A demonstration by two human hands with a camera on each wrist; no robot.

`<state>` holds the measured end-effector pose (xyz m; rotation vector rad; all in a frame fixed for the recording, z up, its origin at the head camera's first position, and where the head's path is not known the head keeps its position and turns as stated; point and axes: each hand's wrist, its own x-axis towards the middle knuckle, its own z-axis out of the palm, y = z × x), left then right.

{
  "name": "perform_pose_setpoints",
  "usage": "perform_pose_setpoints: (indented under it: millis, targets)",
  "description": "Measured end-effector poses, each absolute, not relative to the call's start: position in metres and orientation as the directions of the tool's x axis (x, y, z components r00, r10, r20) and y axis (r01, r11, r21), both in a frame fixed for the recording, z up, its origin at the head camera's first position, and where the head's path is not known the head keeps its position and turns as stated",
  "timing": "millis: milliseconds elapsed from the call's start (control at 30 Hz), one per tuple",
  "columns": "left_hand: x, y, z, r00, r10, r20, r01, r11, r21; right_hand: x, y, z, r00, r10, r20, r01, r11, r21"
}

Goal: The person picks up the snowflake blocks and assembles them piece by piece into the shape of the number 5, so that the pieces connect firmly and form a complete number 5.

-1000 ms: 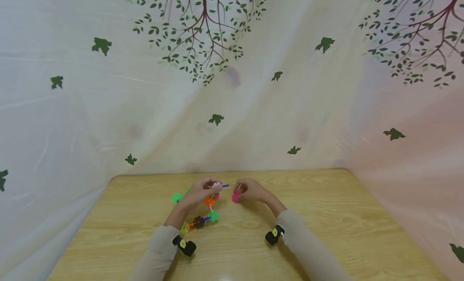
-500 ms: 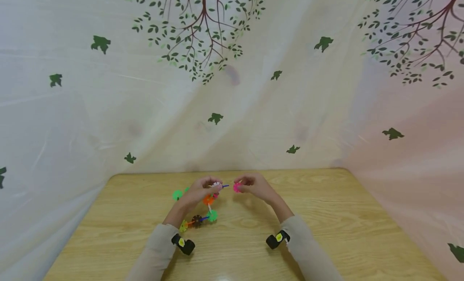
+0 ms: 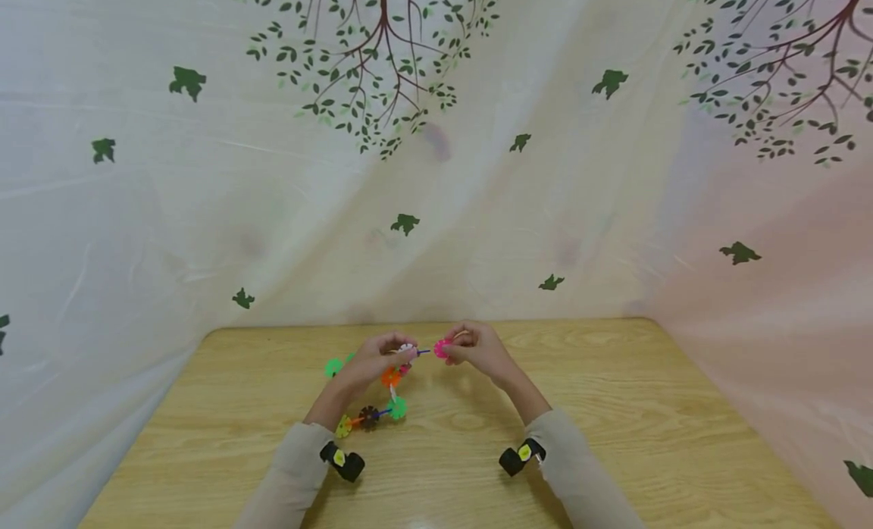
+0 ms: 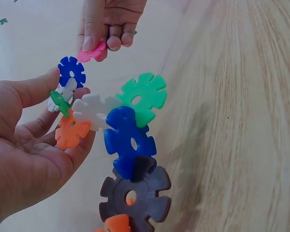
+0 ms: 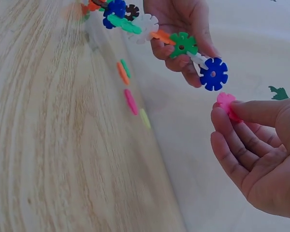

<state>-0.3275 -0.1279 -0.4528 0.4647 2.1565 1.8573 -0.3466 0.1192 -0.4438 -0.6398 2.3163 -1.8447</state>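
Note:
A chain of notched plastic snowflake discs hangs from my left hand [image 3: 373, 362]. Its thumb and fingers pinch a white disc [image 4: 56, 100] near the chain's end, where a blue disc [image 5: 213, 74] sticks out at the tip. Thumb and fingers of my right hand [image 3: 479, 355] pinch a pink disc [image 5: 226, 103]. Only a small gap separates the pink disc from the blue one. In the left wrist view the chain runs on through an orange disc [image 4: 71, 131], a light green disc [image 4: 144, 96], another blue disc [image 4: 130, 140] and a dark brown disc [image 4: 135, 193].
Loose discs lie on the wooden table, among them a pink one [image 5: 130, 102] and a yellow one [image 5: 144, 118] in the right wrist view. Behind the table [image 3: 614, 408] hangs a pale curtain [image 3: 307, 233] printed with leaves and branches.
My right hand has risen and shifted slightly left with the pink disc, closing in on the blue tip. The left hand has stayed nearly still with the chain.

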Motion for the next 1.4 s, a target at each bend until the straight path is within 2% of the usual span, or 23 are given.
perform_pose_setpoints:
  millis: [267,700,967,1400]
  targets:
    - [-0.3272,-0.1287,-0.4523,-0.920,0.390,0.018,0.079,0.141,0.987,-0.3468,0.1140,-0.4450,-0.904,-0.398,0.154,-0.217,0.118,-0.969]
    - [-0.3280,-0.1273,-0.4536,-0.916,0.401,0.018,0.079,0.137,0.987,-0.3448,0.1199,-0.4416,-0.878,-0.455,0.145,-0.238,0.153,-0.959]
    - [-0.3277,-0.1278,-0.4539,-0.915,0.403,0.016,0.082,0.146,0.986,-0.3469,0.1192,-0.4457,-0.879,-0.461,0.122,-0.230,0.187,-0.955]
    - [-0.3287,-0.1273,-0.4558,-0.910,0.414,0.025,0.099,0.157,0.983,-0.3435,0.1138,-0.4478,-0.890,-0.433,0.144,-0.231,0.157,-0.960]
